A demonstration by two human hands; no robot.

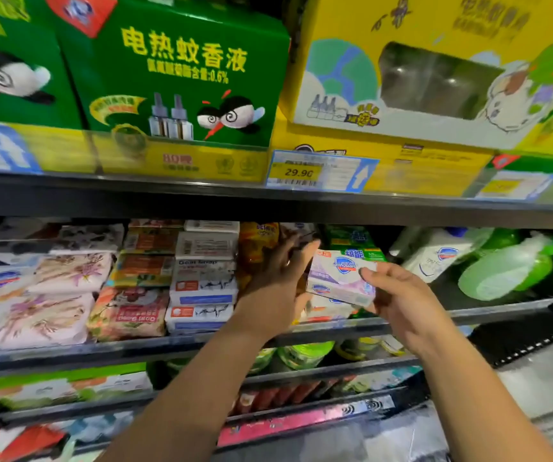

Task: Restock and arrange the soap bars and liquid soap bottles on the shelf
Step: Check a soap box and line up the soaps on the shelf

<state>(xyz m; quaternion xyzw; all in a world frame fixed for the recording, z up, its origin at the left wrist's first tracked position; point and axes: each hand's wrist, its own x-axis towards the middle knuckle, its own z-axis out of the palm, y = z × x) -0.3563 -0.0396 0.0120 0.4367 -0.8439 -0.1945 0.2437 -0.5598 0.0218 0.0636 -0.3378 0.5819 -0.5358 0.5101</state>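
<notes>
Soap bars point(68, 281) lie in piles at the left end of the shelf point(135, 348), with pink flower packs on top of each other. Next come white boxes point(202, 285) in a neat stack. Then the left hand point(278, 278) reaches in with its fingers stretched out, touching the orange packs point(257, 241) at the back. Just beside it, the right hand point(401, 301) holds a pale purple soap box point(338, 278), with its thumb on the front and its fingers under it. Far right, soap bottles point(435, 258) lie tipped over. To do this step well, I think the left hand should push the packs aside to make room. The box should then go in flat, picture facing out, lined up with the white stack.
</notes>
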